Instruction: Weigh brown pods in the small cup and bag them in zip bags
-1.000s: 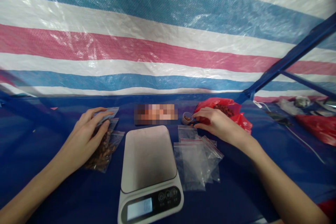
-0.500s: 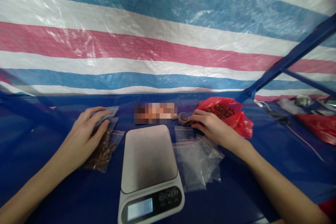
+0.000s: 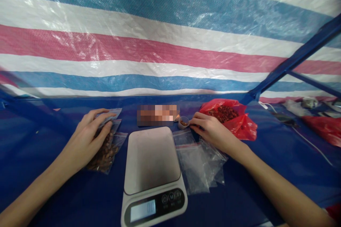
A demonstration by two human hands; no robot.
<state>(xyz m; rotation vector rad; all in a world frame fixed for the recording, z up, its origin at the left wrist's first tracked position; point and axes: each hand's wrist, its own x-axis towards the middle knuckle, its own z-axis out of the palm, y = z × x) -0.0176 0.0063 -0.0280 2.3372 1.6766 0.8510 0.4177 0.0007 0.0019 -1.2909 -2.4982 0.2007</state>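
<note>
My left hand (image 3: 93, 133) lies with fingers stretched over a stack of clear zip bags (image 3: 105, 154) filled with brown pieces, its thumb apart along their side. My right hand (image 3: 205, 126) has its fingers bent together at the right side of a small clear cup (image 3: 183, 123), fingertips against its edge. A few brown bits show inside this upright cup. Behind that hand, an open red plastic bag (image 3: 245, 127) holds many reddish-brown pieces (image 3: 225, 112). Flat, unfilled zip bags (image 3: 195, 166) lie under and in front of the right wrist.
A white kitchen scale (image 3: 153, 163) stands between my arms, its display (image 3: 143, 211) lit and seeming to read zero. Behind it is a blurred-out flat item (image 3: 157, 115). Another red bag (image 3: 323, 127) and a pale cable (image 3: 311, 143) lie right. A blue metal bar (image 3: 295, 58) slants there.
The small cup has shifted slightly left and toward me and now stands upright. My right hand's fingertips have moved a little left with it. My left hand stays on the filled bags.
</note>
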